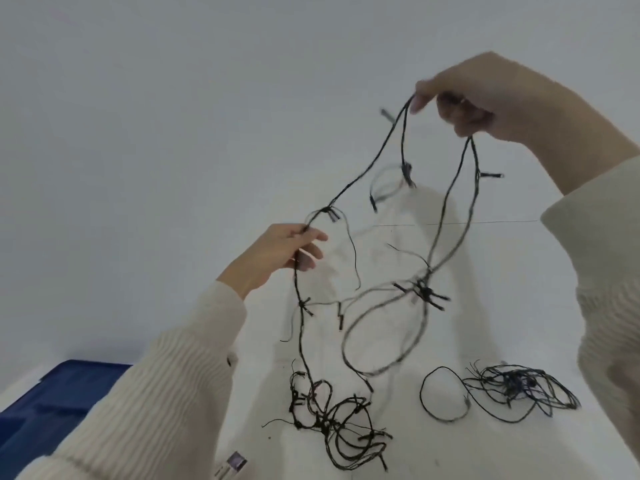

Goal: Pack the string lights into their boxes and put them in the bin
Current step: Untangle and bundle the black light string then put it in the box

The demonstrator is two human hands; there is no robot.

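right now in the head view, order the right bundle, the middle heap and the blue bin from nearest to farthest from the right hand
From the right hand:
1. right bundle, lying at the right, below that hand
2. middle heap, centre foreground
3. blue bin, far lower left

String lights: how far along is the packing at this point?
Nothing looks packed yet: both strings are loose. In hand: the left hand and right hand hold one string light up, its tail bunched on the table. Remaining: a second tangled string lies at right; both need boxing, then go into the blue bin.
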